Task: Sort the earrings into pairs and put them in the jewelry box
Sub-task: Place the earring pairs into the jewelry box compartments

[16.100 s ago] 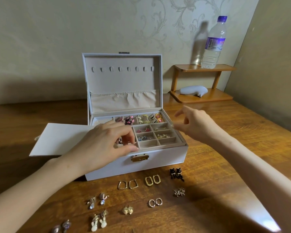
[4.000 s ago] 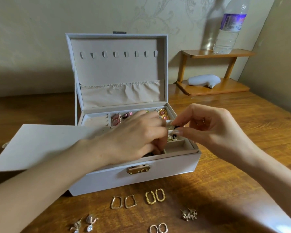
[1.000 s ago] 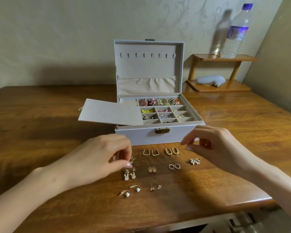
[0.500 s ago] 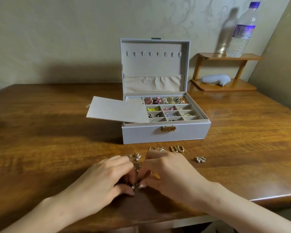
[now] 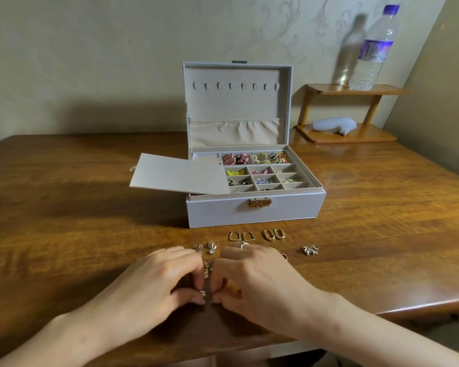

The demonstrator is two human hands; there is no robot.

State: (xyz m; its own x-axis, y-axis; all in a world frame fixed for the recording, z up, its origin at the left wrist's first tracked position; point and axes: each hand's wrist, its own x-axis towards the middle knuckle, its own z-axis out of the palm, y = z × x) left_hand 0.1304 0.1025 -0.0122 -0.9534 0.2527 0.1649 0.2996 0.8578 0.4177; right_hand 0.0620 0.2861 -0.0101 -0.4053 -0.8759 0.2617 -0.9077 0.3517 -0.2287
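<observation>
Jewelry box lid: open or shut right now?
Open. The lid stands upright at the back of the jewelry box, its beige lining facing the camera; the earring compartments lie exposed.

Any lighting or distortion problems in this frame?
Head view: light from the right, so the water bottle shadows the wall and the jewelry box darkens the table to its left; glare on the table's right edge; wide-angle lens tilts the bottle.

dim warm light from the right. bottle [image 5: 374, 49] throws a soft shadow left onto the wall [image 5: 90, 62], jewelry box [image 5: 255, 210] darkens the table [image 5: 64, 221] on its left. pale glare on the table's near right edge. wide-angle bend at the edges, everything slightly soft.
</observation>
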